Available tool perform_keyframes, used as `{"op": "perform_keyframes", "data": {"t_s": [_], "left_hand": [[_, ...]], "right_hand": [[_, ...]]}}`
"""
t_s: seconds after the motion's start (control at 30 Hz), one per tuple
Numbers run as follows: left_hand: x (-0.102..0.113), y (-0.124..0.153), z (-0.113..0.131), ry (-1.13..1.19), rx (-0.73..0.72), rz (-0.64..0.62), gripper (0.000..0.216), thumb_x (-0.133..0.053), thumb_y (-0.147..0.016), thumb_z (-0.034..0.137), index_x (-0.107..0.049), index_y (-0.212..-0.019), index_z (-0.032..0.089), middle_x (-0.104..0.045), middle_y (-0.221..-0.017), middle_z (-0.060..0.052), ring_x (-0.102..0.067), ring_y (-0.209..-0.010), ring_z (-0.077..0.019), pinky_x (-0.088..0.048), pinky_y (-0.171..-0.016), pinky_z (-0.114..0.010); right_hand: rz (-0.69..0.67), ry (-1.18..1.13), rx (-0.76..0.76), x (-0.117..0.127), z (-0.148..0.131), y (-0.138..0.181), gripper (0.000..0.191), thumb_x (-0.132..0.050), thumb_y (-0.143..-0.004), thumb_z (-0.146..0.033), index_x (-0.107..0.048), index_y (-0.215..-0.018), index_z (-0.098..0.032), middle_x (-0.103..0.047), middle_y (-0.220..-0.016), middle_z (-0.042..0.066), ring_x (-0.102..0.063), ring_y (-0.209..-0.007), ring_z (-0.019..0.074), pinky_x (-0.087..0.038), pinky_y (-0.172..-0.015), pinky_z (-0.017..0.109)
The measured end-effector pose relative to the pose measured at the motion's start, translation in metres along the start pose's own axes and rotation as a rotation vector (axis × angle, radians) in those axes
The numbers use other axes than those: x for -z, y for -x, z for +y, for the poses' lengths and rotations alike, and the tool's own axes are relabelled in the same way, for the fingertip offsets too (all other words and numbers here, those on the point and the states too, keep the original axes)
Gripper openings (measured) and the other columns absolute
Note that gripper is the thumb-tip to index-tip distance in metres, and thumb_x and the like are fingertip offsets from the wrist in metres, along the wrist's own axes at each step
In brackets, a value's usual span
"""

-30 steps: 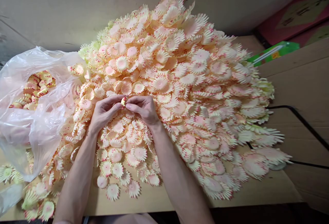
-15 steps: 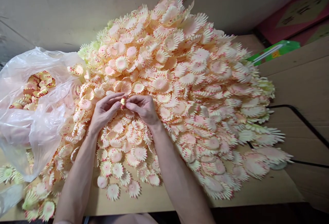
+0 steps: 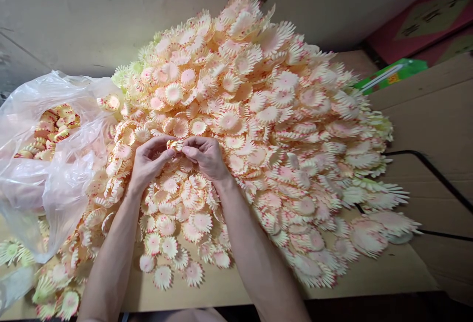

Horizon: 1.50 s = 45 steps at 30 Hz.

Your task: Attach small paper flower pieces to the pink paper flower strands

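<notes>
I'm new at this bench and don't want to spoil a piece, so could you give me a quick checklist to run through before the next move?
1. Left hand gripping the petal piece: ok, it is pinched between thumb and fingers.
2. Right hand on the same piece: ok, thumb and fingers meet its other side.
3. Petal piece free of tears: cannot tell, the fingers cover part of it and it is small.
4. Spot around the hands free of loose pieces: not ok, the pile surrounds them.
5. Plastic bag clear of both hands: ok, it sits off to the left, untouched.
</notes>
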<state>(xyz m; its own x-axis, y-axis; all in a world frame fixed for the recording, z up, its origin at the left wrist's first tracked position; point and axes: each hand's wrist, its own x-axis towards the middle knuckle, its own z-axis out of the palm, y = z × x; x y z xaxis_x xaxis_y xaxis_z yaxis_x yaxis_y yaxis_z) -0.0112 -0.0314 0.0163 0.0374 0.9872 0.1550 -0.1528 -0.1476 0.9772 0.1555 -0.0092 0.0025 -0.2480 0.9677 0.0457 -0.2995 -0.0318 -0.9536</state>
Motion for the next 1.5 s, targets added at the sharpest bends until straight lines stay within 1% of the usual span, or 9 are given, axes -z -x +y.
{"op": "perform_keyframes", "data": {"t_s": [0.17,0.33,0.47,0.6,0.8,0.93,1.03,1.3,1.5], "left_hand": [[0.000,0.000,0.001,-0.015,-0.004,0.040,0.026,-0.077,-0.078,0.040,-0.075,-0.096,0.022,-0.066,-0.075,-0.001,-0.057,-0.060,-0.0090,-0.048,-0.059,-0.022],[0.001,-0.001,-0.001,-0.010,-0.037,0.103,0.024,-0.077,-0.078,0.042,-0.073,-0.093,0.023,-0.064,-0.071,0.001,-0.055,-0.059,-0.0086,-0.049,-0.059,-0.022],[0.002,-0.002,-0.004,-0.012,-0.012,0.115,0.024,-0.074,-0.082,0.042,-0.073,-0.097,0.023,-0.064,-0.069,0.001,-0.054,-0.054,-0.0076,-0.045,-0.052,-0.021],[0.005,-0.003,-0.004,0.056,-0.063,0.180,0.025,-0.071,-0.084,0.043,-0.071,-0.101,0.024,-0.071,-0.084,-0.001,-0.065,-0.065,-0.0089,-0.054,-0.064,-0.022],[0.004,-0.001,-0.001,0.011,-0.057,0.127,0.034,-0.085,-0.070,0.036,-0.076,-0.100,0.024,-0.076,-0.103,-0.005,-0.072,-0.093,-0.0182,-0.059,-0.084,-0.030],[0.003,0.001,-0.002,0.038,0.002,0.037,0.037,-0.088,-0.066,0.031,-0.079,-0.101,0.025,-0.078,-0.105,-0.007,-0.074,-0.094,-0.0206,-0.060,-0.086,-0.033],[0.004,0.000,-0.002,0.011,-0.004,-0.005,0.036,-0.088,-0.065,0.026,-0.079,-0.101,0.025,-0.079,-0.104,-0.007,-0.073,-0.094,-0.0199,-0.059,-0.087,-0.031],[0.007,0.000,-0.002,-0.064,-0.036,-0.095,0.038,-0.088,-0.066,0.024,-0.079,-0.103,0.025,-0.077,-0.110,-0.008,-0.071,-0.104,-0.0218,-0.055,-0.096,-0.033],[0.005,0.000,0.000,-0.055,-0.014,-0.098,0.039,-0.089,-0.063,0.027,-0.080,-0.100,0.023,-0.078,-0.107,-0.009,-0.072,-0.101,-0.0229,-0.057,-0.090,-0.032]], "right_hand": [[-0.004,-0.075,-0.031,0.001,-0.002,0.000,0.015,-0.074,-0.069,-0.031,-0.069,-0.069,-0.017,-0.048,-0.050,-0.006,-0.030,-0.043,0.0041,-0.023,-0.043,0.021],[0.018,-0.198,-0.029,-0.001,-0.011,0.001,0.014,-0.071,-0.061,-0.028,-0.062,-0.060,-0.018,-0.035,-0.041,-0.010,-0.021,-0.040,0.0038,-0.017,-0.044,0.023],[0.035,-0.229,-0.004,-0.001,-0.016,0.003,0.021,-0.069,-0.063,-0.035,-0.053,-0.057,-0.022,-0.023,-0.038,-0.012,-0.015,-0.039,0.0053,-0.028,-0.047,0.025],[0.058,-0.279,0.107,0.002,-0.021,0.003,0.041,-0.067,-0.070,-0.043,-0.037,-0.052,-0.023,-0.014,-0.039,-0.011,-0.014,-0.040,0.0074,-0.035,-0.051,0.029],[0.050,-0.171,0.084,0.000,-0.015,0.002,0.044,-0.072,-0.074,-0.053,-0.049,-0.053,-0.022,-0.027,-0.042,-0.007,-0.025,-0.043,0.0085,-0.029,-0.050,0.028],[0.064,-0.058,0.011,-0.002,-0.007,0.002,0.026,-0.081,-0.067,-0.044,-0.072,-0.069,-0.020,-0.049,-0.049,-0.004,-0.032,-0.045,0.0072,-0.025,-0.047,0.026],[0.024,-0.015,0.003,-0.003,-0.004,0.002,0.023,-0.082,-0.067,-0.040,-0.076,-0.074,-0.019,-0.062,-0.060,-0.001,-0.042,-0.049,0.0078,-0.031,-0.048,0.025],[0.002,0.008,-0.002,-0.001,-0.002,0.002,0.019,-0.081,-0.069,-0.035,-0.078,-0.076,-0.017,-0.064,-0.060,-0.001,-0.045,-0.050,0.0073,-0.036,-0.050,0.023],[0.007,-0.004,-0.014,0.001,0.000,0.002,0.017,-0.081,-0.068,-0.032,-0.078,-0.076,-0.017,-0.065,-0.061,0.000,-0.050,-0.052,0.0087,-0.037,-0.050,0.023]]}}
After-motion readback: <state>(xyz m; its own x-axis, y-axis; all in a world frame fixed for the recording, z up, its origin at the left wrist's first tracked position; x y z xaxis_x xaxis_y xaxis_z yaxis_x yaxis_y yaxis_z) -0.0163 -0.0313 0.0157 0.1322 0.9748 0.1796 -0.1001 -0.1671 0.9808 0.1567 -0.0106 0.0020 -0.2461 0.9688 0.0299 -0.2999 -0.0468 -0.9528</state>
